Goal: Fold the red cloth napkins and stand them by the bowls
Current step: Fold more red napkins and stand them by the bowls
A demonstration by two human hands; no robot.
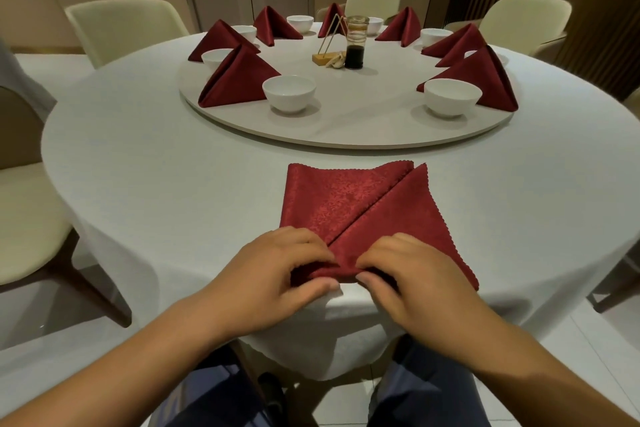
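A red cloth napkin (349,204) lies flat on the white tablecloth near the table's front edge, with a diagonal fold line running from its near point to its far right corner. My left hand (277,274) and my right hand (412,277) both pinch its near point, thumbs under the edge and fingers on top. On the turntable (346,128) beyond, several folded red napkins stand as tents beside white bowls, such as the left napkin (239,80) by a bowl (289,92) and the right napkin (485,80) by a bowl (452,95).
At the turntable's centre stand a dark sauce jar (355,45) and a wooden stand with a thin wire frame (327,52). Cream chairs (121,28) ring the round table. My knees show below the table's front edge.
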